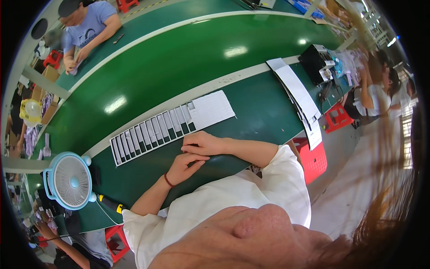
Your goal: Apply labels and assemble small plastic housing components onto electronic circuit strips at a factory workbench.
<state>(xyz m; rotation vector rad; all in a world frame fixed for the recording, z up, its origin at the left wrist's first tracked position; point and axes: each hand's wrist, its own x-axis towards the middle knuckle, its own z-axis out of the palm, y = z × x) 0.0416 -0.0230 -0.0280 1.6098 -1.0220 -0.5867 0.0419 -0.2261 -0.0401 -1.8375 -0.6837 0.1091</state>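
Note:
My left hand (181,168), with a dark red beaded bracelet (168,180) at the wrist, rests over the green work table near its front edge. Its fingers lie loosely stretched toward my right hand (204,143), and the two hands touch. My right hand holds nothing; its fingers are loosely bent and a little apart. Just beyond the hands lies a long white tray (117,154) divided into narrow slots, several holding flat pale pieces. A white sheet or panel (212,110) covers the tray's right end.
A blue fan (74,181) stands at the left by a yellow-black handled tool (109,204). Long white strips (298,92) lie at the right, near a black box-shaped device (316,65). A green conveyor belt (179,67) runs beyond. Co-workers sit around; one (87,31) is across the belt.

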